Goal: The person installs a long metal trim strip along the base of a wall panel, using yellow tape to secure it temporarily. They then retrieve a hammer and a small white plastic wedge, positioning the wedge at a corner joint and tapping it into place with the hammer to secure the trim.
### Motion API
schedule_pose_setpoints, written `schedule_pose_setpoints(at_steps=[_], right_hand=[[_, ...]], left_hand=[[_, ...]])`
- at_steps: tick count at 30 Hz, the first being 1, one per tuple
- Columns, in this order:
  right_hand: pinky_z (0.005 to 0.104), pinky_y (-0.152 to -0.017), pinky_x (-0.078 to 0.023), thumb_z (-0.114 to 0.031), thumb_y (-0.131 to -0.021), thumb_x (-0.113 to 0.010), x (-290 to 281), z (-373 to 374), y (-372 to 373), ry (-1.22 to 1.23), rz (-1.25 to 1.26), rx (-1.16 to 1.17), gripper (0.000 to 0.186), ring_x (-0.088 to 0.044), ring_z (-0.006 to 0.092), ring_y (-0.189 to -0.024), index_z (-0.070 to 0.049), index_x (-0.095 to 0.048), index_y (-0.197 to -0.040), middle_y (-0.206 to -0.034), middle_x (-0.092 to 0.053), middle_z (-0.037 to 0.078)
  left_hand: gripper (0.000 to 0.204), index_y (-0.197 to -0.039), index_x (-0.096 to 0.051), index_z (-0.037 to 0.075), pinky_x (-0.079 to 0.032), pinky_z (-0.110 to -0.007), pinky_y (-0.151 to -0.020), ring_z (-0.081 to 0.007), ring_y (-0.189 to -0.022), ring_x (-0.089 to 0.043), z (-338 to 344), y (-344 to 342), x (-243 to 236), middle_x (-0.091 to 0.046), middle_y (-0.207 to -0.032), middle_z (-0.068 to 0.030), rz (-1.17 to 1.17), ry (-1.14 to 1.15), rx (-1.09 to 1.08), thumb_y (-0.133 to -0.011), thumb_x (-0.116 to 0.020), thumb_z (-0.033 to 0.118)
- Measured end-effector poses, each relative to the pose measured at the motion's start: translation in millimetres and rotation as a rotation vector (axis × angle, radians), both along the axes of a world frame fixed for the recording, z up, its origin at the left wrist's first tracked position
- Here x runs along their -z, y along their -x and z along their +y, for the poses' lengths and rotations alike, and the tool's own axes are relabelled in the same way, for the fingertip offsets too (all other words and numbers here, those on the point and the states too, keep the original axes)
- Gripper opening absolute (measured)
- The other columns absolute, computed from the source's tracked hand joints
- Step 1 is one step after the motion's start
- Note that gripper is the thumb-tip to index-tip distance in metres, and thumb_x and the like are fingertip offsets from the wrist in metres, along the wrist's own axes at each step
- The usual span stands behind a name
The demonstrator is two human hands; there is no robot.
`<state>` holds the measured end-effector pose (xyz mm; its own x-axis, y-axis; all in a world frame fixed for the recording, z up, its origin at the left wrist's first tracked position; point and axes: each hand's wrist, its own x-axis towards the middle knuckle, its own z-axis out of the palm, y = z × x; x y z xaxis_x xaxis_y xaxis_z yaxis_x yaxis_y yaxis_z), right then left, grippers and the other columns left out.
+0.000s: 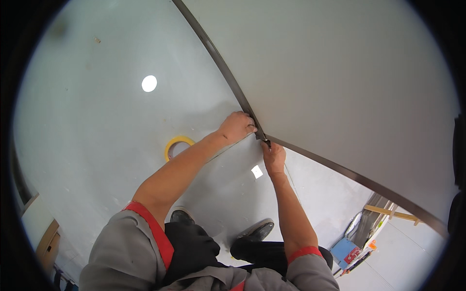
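Note:
A large pale panel (340,82) fills the upper right, bordered by dark metal edge strips (213,51) that meet at a corner near the middle. My left hand (238,125) is closed against the strip just above this corner, its fingers curled at the edge. Below the corner, my right hand (275,157) pinches a small dark piece (267,142) that touches the corner; what it is cannot be made out. My fingers partly hide the joint between the strips.
A roll of yellow tape (170,147) lies on the glossy grey floor (111,136), partly behind my left forearm. My shoes (257,230) stand below the corner. At lower right are a blue-and-red box (345,252), long strips (367,225) and a wooden bar (395,213).

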<state>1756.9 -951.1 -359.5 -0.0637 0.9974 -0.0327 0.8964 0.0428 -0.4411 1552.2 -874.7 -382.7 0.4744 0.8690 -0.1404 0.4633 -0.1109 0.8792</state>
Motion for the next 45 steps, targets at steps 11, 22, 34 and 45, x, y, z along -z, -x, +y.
schedule_pose_setpoints(at_steps=[11,22,34,45], right_hand=[[0.0335,-0.104,-0.041,-0.003,-0.094,-0.047,-21,-24,10,0.318,0.608,0.254,0.047,-0.055,0.0279,-0.127,0.003,-0.043,-0.140,-0.135,-0.058,0.019],[0.0324,-0.109,-0.037,0.002,-0.093,-0.044,-25,-29,24,0.264,0.795,0.238,0.053,-0.049,0.0257,-0.130,0.006,-0.035,-0.145,-0.139,-0.052,0.020],[0.0353,-0.105,-0.042,-0.006,-0.094,-0.048,-19,-29,7,0.363,0.884,0.272,0.057,-0.051,0.0281,-0.130,0.005,-0.032,-0.147,-0.144,-0.047,0.022],[0.0313,-0.086,-0.055,-0.014,-0.096,-0.055,-31,-102,28,0.537,0.925,0.394,0.043,-0.067,0.0207,-0.103,0.008,-0.052,-0.132,-0.117,-0.067,0.017]], left_hand=[[0.067,-0.154,-0.015,-0.004,-0.048,-0.031,-0.099,-0.0230,-0.115,-0.062,-85,-29,-2,-0.054,-0.140,-0.0219,-0.500,0.524,-0.295,-0.098,-0.051,0.006],[0.075,-0.157,-0.002,-0.003,-0.044,-0.034,-0.106,-0.0210,-0.120,-0.059,-96,-42,-3,-0.043,-0.150,-0.0212,-0.488,0.424,-0.233,-0.100,-0.050,0.007],[0.062,-0.151,-0.029,0.002,-0.049,-0.031,-0.096,-0.0193,-0.113,-0.060,-94,-21,-31,-0.056,-0.138,-0.0157,-0.533,0.506,-0.231,-0.096,-0.057,0.012],[0.035,-0.100,-0.065,0.007,-0.045,-0.044,-0.096,-0.0280,-0.100,-0.061,-174,118,-55,-0.063,-0.095,-0.0079,0.642,-0.277,-0.140,-0.073,-0.080,0.023]])
